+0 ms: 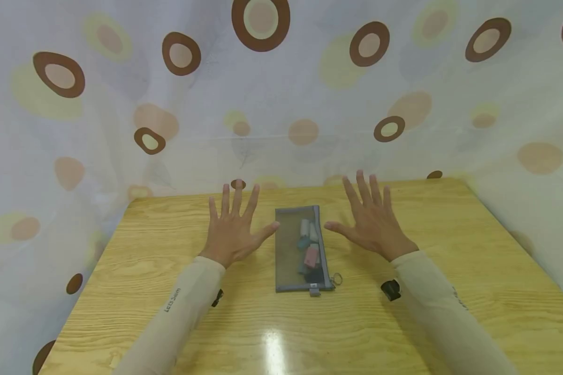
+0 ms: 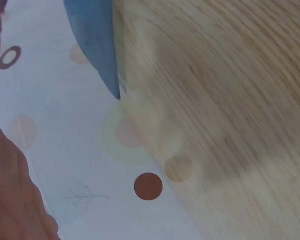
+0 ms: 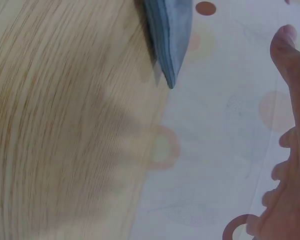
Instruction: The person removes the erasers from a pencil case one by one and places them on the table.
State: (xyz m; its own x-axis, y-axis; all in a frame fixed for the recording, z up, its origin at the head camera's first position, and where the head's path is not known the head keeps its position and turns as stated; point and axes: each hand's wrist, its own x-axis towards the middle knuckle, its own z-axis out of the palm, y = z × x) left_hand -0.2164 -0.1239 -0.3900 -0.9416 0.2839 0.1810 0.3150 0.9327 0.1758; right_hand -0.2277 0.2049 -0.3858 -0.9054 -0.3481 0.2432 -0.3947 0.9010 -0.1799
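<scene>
A grey mesh zip pouch lies flat on the wooden table between my hands. Through its mesh show a pink block, pale rolled pieces and small bluish items along its right side. My left hand is held left of the pouch, fingers spread, its thumb tip overlapping the pouch's left edge in the head view. On the other side, my right hand has its fingers spread too, the thumb pointing at the zip edge. Neither hand holds anything. Both wrist views catch a corner of the pouch.
A metal ring hangs off the zip at the pouch's near right corner. The wooden table ends at a white sheet with brown, peach and yellow spots, which rises behind it and at both sides.
</scene>
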